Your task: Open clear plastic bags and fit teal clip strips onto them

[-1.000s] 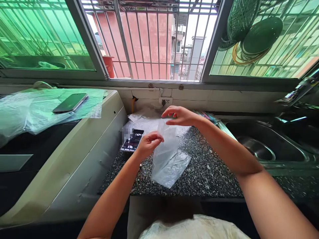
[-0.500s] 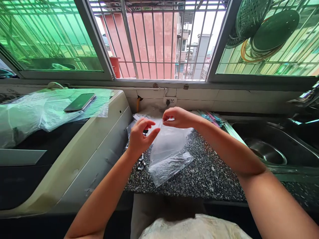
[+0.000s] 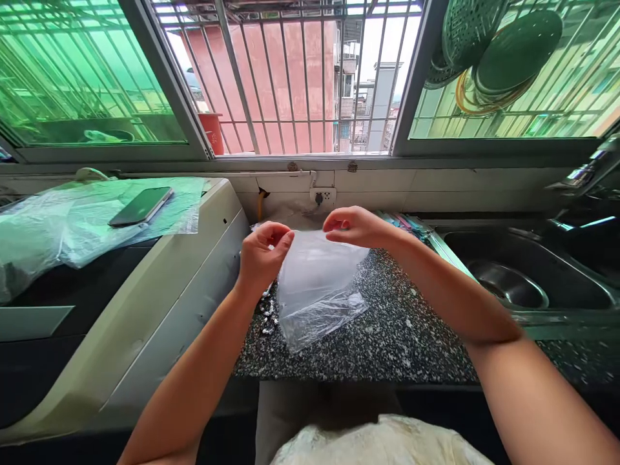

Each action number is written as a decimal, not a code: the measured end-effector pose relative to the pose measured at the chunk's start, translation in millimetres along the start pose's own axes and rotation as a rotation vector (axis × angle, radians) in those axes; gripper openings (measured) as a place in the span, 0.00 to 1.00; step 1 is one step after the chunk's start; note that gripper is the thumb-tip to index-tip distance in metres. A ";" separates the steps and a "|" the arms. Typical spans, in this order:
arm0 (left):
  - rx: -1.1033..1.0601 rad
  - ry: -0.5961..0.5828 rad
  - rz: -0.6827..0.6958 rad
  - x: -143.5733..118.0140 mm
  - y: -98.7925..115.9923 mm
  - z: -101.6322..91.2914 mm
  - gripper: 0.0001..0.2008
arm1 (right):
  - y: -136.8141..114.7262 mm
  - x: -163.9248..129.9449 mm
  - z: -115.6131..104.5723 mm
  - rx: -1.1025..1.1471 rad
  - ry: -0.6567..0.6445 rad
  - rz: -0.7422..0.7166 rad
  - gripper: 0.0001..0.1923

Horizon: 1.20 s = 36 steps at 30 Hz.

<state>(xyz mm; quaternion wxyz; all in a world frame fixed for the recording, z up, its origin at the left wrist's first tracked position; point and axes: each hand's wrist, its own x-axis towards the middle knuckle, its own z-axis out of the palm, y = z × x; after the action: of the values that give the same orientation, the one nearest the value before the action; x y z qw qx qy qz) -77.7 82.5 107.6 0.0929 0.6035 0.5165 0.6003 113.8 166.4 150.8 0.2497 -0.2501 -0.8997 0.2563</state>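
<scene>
A clear plastic bag (image 3: 314, 284) hangs over the speckled granite counter (image 3: 402, 336), its lower end resting on the stone. My left hand (image 3: 261, 255) pinches the bag's top left corner. My right hand (image 3: 356, 226) pinches the top right corner, so the top edge is stretched between the two hands. Small shiny pieces (image 3: 268, 316) lie on the counter just left of the bag, partly hidden by my left wrist.
A white appliance (image 3: 159, 303) stands at the left with plastic sheeting (image 3: 58, 219) and a dark phone (image 3: 140, 205) on top. A steel sink (image 3: 518, 284) lies at the right. A wall socket (image 3: 321, 196) sits below the barred window. Green strainers (image 3: 498, 51) hang top right.
My left hand rose and took hold of the bag's top left corner. The bag's top edge is now spread wider between both hands. The camera shifted slightly.
</scene>
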 end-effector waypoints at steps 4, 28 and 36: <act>-0.043 0.051 0.006 -5.8 -2.4 -13.3 0.07 | 38.9 -26.0 -9.8 0.182 0.071 0.152 0.13; -0.077 0.185 0.056 -29.7 -6.4 -59.9 0.12 | 66.3 -9.1 95.5 0.822 -0.066 0.646 0.24; -0.109 0.216 0.041 -39.4 -4.1 -72.6 0.11 | 42.2 3.4 83.5 0.655 -0.064 0.428 0.12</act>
<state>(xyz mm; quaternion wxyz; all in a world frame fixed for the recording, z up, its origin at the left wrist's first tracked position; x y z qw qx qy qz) -129.3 18.6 98.8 0.0570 0.5396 0.4779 0.6908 76.6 171.6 65.1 0.2291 -0.3313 -0.7050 0.5837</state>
